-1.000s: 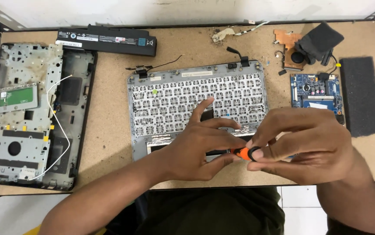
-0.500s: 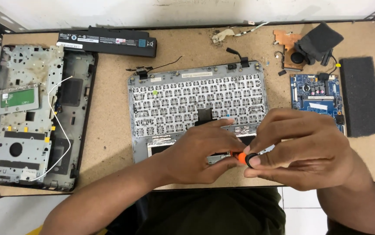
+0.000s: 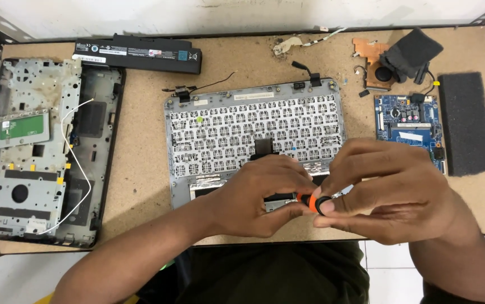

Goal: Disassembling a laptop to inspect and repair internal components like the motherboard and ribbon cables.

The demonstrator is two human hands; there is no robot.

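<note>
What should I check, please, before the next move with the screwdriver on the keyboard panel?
1. Grip: left hand and right hand both hold the screwdriver: ok.
2. Tip seated in a screw: hidden under the fingers: cannot tell.
3. Keyboard panel flat on the table: ok.
4. Circuit board apart from the hands: ok.
5. Battery and base shell lie off the panel: ok.
6. Removed screws kept together: none visible: cannot tell.
</note>
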